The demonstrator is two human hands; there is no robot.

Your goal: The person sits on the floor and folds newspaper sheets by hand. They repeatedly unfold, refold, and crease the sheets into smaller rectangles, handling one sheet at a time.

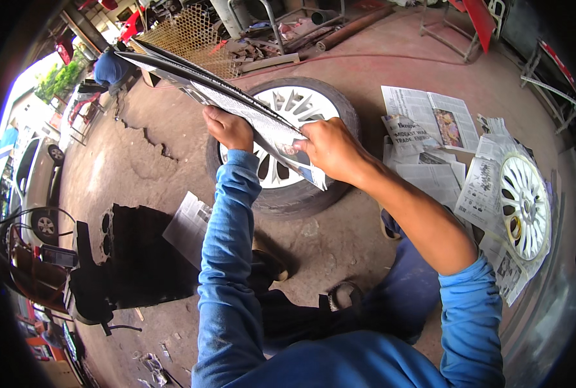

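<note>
A folded newspaper [236,100] is held up at a slant between my two hands. My left hand [228,128] is closed on its lower edge near the middle, with the thumb against the printed side. My right hand [332,149] pinches the newspaper close to its lower right end. Beneath it a tyre [285,202] lies flat on the floor around a white multi-spoke wheel rim [301,97]. The newspaper and my hands hide part of that rim.
Newspaper sheets [420,107] spread over the floor at right, with a second multi-spoke wheel face [527,207] among them. A black panel [149,262] and a loose sheet [188,226] lie at left. Farther off are a parked car [39,178] and a honeycomb mesh [188,39].
</note>
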